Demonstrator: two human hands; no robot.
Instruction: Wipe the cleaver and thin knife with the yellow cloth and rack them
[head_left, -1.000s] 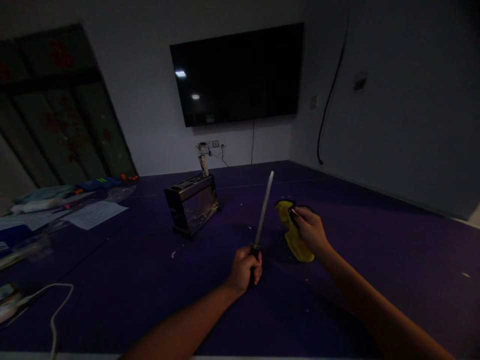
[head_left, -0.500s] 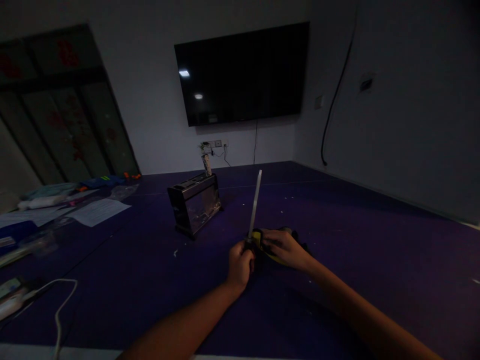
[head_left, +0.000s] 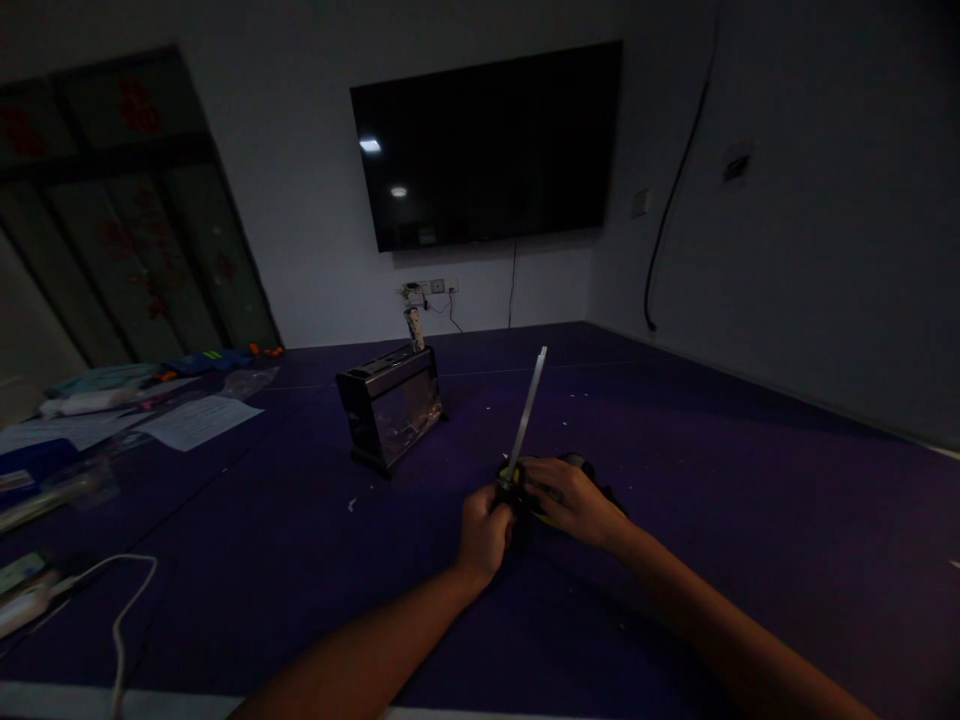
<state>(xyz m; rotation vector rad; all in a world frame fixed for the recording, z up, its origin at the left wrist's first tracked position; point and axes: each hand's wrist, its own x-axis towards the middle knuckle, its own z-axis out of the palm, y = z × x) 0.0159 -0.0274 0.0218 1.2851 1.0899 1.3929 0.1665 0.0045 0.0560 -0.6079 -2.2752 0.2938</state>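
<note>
A long, thin silvery tool [head_left: 528, 412] with a dark handle rises from my left hand [head_left: 485, 532], tilted to the right; poor light hides its exact kind. My left fingers are wrapped round its dark lower end, low over the purple tabletop. Right beside it, my right hand [head_left: 574, 497] lies with curled fingers over a black-and-yellow object [head_left: 579, 464]. Most of that object is covered by the hand, so its kind is unclear. The tool's base meets or overlaps its left end.
A dark metal toaster-like box [head_left: 397, 405] stands ahead, left of the tool. Papers [head_left: 201, 424], a blue item [head_left: 36, 470] and a white cable [head_left: 120, 620] lie on the left. Small white scraps dot the purple surface [head_left: 720, 560]. A television [head_left: 487, 150] hangs on the wall.
The silvery tool has tipped further to the right, its tip now slightly lower. My left hand has shifted a little rightward, while the right hand has hardly moved.
</note>
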